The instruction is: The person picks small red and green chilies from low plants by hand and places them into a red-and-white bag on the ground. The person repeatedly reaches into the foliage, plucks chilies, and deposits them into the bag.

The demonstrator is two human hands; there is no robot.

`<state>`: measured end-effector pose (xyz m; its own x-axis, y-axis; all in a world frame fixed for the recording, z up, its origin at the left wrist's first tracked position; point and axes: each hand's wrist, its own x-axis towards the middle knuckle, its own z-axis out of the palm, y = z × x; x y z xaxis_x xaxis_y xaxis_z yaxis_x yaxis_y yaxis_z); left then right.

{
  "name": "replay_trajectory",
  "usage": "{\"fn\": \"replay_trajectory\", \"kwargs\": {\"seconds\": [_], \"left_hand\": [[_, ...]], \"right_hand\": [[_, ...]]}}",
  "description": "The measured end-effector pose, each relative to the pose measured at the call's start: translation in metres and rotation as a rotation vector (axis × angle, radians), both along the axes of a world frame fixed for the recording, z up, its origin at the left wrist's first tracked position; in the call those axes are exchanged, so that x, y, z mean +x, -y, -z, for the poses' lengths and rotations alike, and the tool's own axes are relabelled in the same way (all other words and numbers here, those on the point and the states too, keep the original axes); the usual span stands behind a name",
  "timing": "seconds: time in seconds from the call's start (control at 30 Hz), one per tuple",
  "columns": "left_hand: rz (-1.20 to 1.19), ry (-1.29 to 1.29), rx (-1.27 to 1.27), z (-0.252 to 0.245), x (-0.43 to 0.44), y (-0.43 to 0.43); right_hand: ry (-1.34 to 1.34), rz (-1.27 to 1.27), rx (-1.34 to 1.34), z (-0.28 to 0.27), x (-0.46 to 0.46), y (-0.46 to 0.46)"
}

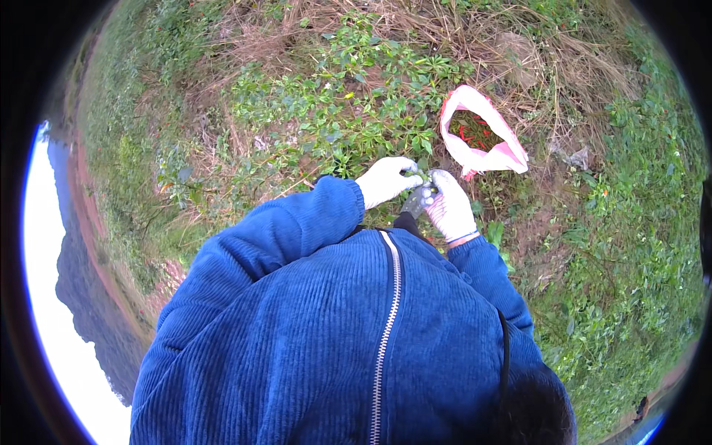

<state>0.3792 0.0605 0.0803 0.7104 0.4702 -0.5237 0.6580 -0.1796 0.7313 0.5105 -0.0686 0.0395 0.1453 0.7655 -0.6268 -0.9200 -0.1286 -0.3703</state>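
Observation:
My left hand [387,181], in a white glove, reaches in from the left with thumb and fingertips bent towards green plant matter [424,179]. Facing it closely, my right hand [449,204], also in a white glove, has its fingers bent around the other side of that small green piece. Which hand grips it is hard to tell. Leafy pepper plants [384,119] grow just beyond my hands. A white and pink sack [464,158] stands with its mouth wide at the upper right of my right hand, holding red and green chili peppers [473,132].
Dry straw [578,61] covers the ground at the top. More green plants [628,222] grow along the right side. My shoe [414,203] is partly visible under my hands. Scraps of pale plastic film [575,157] lie right of the sack.

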Motion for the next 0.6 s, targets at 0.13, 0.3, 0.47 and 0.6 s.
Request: {"fn": "replay_trajectory", "kwargs": {"seconds": [0.13,0.3,0.47,0.6], "left_hand": [[0.171,0.252,0.411,-0.023,-0.008,0.007],[0.199,0.283,0.408,-0.067,-0.031,-0.015],[-0.176,0.109,0.376,-0.053,-0.027,-0.045],[0.034,0.103,0.446,-0.025,-0.012,-0.055]], "right_hand": [[0.047,0.084,0.013,-0.006,0.032,0.006],[0.566,-0.052,0.001,-0.047,0.075,-0.02],[0.652,-0.269,0.088,-0.078,0.077,-0.073],[0.477,-0.306,0.157,-0.09,0.066,-0.107]]}}
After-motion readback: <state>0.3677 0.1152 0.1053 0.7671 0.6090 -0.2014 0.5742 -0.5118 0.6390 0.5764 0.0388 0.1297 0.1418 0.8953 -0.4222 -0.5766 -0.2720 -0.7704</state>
